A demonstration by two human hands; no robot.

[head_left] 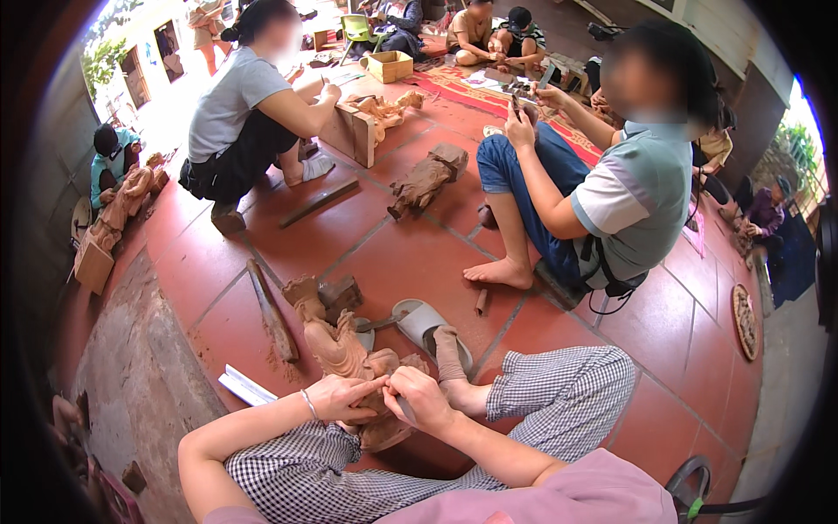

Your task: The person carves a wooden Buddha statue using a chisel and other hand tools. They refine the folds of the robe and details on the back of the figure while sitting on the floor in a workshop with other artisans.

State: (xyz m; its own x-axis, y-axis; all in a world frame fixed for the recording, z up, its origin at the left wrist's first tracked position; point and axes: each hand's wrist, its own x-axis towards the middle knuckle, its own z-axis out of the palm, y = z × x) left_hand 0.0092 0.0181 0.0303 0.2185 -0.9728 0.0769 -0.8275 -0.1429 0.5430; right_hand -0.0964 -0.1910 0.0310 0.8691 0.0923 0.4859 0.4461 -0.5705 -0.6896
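A reddish-brown figure of a robed person, wood or clay, leans between my legs with its head pointing away from me. My left hand, with a bracelet at the wrist, is pressed on its lower part, fingers bent against the surface. Close beside it, my right hand is closed round a slim dark tool; its working tip is hidden between the hands and the figure. Beyond the figure's head lies a dark brown block.
A long wooden bat lies to the left, near a white folded sheet. A grey slipper is by my foot. Ahead, one person squats with a wooden board, another sits beside a brown figure. Others work farther back.
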